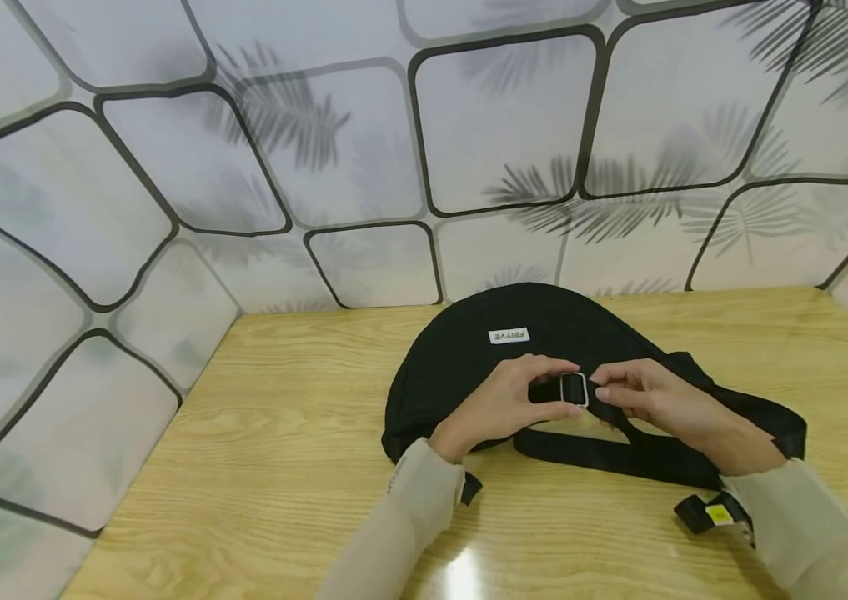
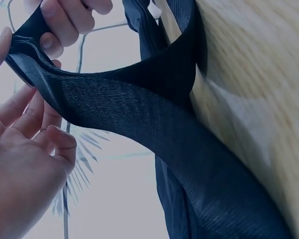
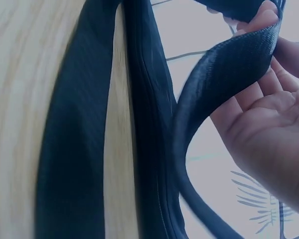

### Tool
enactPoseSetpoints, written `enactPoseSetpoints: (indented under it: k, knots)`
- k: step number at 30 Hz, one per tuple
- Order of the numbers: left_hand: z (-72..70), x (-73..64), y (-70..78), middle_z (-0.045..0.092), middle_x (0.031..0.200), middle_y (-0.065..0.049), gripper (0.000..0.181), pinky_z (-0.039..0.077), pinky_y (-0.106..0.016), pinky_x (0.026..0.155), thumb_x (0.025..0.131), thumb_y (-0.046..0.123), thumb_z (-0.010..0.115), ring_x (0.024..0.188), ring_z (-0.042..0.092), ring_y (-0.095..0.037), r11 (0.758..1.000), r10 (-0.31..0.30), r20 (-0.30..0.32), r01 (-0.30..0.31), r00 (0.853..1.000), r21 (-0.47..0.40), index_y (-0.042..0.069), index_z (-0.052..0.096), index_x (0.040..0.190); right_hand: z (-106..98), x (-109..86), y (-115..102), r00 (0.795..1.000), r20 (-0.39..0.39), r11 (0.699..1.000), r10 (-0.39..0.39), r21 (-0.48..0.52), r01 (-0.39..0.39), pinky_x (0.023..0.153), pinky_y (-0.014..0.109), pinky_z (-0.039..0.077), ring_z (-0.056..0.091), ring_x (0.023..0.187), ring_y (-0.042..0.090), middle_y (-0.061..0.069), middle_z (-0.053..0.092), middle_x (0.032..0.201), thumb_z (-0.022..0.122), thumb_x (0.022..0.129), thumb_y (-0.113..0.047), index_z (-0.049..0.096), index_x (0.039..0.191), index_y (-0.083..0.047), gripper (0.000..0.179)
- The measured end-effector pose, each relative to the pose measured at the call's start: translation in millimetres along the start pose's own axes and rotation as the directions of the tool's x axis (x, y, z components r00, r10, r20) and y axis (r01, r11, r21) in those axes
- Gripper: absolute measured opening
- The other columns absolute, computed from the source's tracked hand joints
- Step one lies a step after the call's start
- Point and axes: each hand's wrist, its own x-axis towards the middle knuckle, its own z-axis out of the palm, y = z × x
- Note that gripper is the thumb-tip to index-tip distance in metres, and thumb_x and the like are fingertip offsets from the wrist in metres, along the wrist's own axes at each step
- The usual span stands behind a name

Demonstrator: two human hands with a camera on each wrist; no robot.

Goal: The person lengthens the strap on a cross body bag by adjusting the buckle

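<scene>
A black fabric bag (image 1: 442,367) with a rounded outline and a small white label (image 1: 509,335) lies on the wooden table. In front of it, my left hand (image 1: 506,400) pinches a silver rectangular strap slider (image 1: 585,390) between thumb and fingers, with black webbing threaded through it. Close to the slider's right side, my right hand (image 1: 656,400) pinches the black strap (image 1: 607,408). The left wrist view shows the strap (image 2: 139,114) running in a curve from the fingers down towards the table. In the right wrist view, another stretch of strap bends round from my right hand (image 3: 274,114).
The long strap (image 1: 611,452) loops over the wooden table (image 1: 281,433) to the right. By the right sleeve lies a black strap end with a yellow tag (image 1: 720,514). Another short strap end (image 1: 471,487) shows beside the left sleeve. Patterned walls (image 1: 363,150) border the table.
</scene>
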Motion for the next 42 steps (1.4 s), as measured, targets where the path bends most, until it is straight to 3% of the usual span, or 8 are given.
enactPoseSetpoints:
  k: [5,10,14,17,19,26,32,42]
  knots:
    - [3.2,1.3,1.0,0.064,0.127,-0.008,0.052,0.048,-0.025,0.092,0.094,0.018,0.077,0.107,0.059,-0.019,0.999,0.029,0.005,-0.029,1.0,-0.044,0.004,0.059,0.14,3,3.4,2,0.997,0.053,0.993,-0.059,0.105,0.053,0.058,0.033,0.044,0.056,0.066,0.017,-0.003,0.064,0.085,0.041,0.107,0.004,0.066,0.105,-0.009,0.028]
    - [3.7,2.2,2.4,0.064,0.121,-0.006,0.051,0.05,-0.029,0.09,0.093,0.017,0.077,0.104,0.059,-0.023,0.997,0.06,-0.002,-0.06,0.998,-0.045,0.004,0.06,0.139,4,4.0,0,0.996,0.068,0.987,-0.064,0.15,0.053,0.066,0.028,0.051,0.061,0.074,0.016,0.0,0.065,0.091,0.04,0.108,0.003,0.066,0.106,-0.007,0.028]
    - [-1.9,1.4,3.4,0.065,0.121,-0.007,0.051,0.048,-0.024,0.09,0.093,0.016,0.077,0.103,0.059,-0.019,0.996,0.079,-0.024,-0.08,0.997,-0.039,0.003,0.06,0.139,-1,0.2,-1,0.999,0.034,0.998,0.012,0.065,-0.014,0.05,0.033,0.035,0.039,0.052,0.022,-0.001,0.056,0.074,0.043,0.107,0.001,0.063,0.107,-0.005,0.021]
    - [-6.7,0.2,2.6,0.065,0.12,-0.008,0.05,0.048,-0.024,0.09,0.093,0.014,0.077,0.102,0.059,-0.019,0.995,0.08,-0.048,-0.083,0.996,-0.057,0.003,0.06,0.138,-4,-1.5,1,0.998,-0.004,0.998,0.06,0.001,-0.06,0.05,0.04,0.022,0.019,0.05,0.028,0.001,0.038,0.062,0.047,0.106,0.0,0.061,0.105,-0.003,0.015]
    - [-8.4,-0.2,1.5,0.066,0.118,-0.007,0.05,0.048,-0.025,0.089,0.092,0.013,0.077,0.101,0.059,-0.019,0.994,0.084,-0.057,-0.088,0.995,-0.063,0.003,0.06,0.138,-4,-1.4,2,0.997,-0.015,0.998,0.07,-0.004,-0.07,0.05,0.04,0.022,0.02,0.05,0.028,0.004,0.031,0.061,0.048,0.105,0.0,0.06,0.105,-0.002,0.012]
    - [-8.7,-0.5,1.3,0.066,0.116,-0.008,0.049,0.045,-0.019,0.082,0.093,0.011,0.077,0.095,0.056,-0.009,0.992,0.092,-0.055,-0.096,0.994,-0.077,0.002,0.06,0.137,-2,0.5,2,1.0,-0.008,1.0,0.006,-0.008,-0.006,0.048,0.042,0.022,0.022,0.049,0.03,0.006,0.039,0.063,0.048,0.104,0.003,0.062,0.101,-0.005,0.016]
    - [-4.7,0.3,1.3,0.066,0.115,-0.007,0.048,0.044,-0.018,0.079,0.092,0.012,0.077,0.093,0.054,-0.007,0.993,0.078,-0.041,-0.081,0.996,-0.086,0.002,0.061,0.136,1,1.7,1,0.999,0.013,0.999,-0.041,0.027,0.04,0.049,0.042,0.022,0.024,0.052,0.03,-0.004,0.054,0.07,0.045,0.104,0.006,0.064,0.101,-0.009,0.024]
    - [0.8,1.1,5.6,0.065,0.116,-0.007,0.049,0.049,-0.022,0.088,0.092,0.013,0.078,0.101,0.06,-0.017,0.993,0.067,0.013,-0.065,0.998,-0.101,0.0,0.061,0.136,4,3.0,-3,0.997,0.05,0.996,-0.051,0.08,0.047,0.064,0.031,0.047,0.057,0.073,0.017,-0.001,0.065,0.084,0.043,0.106,0.004,0.063,0.105,-0.004,0.022]
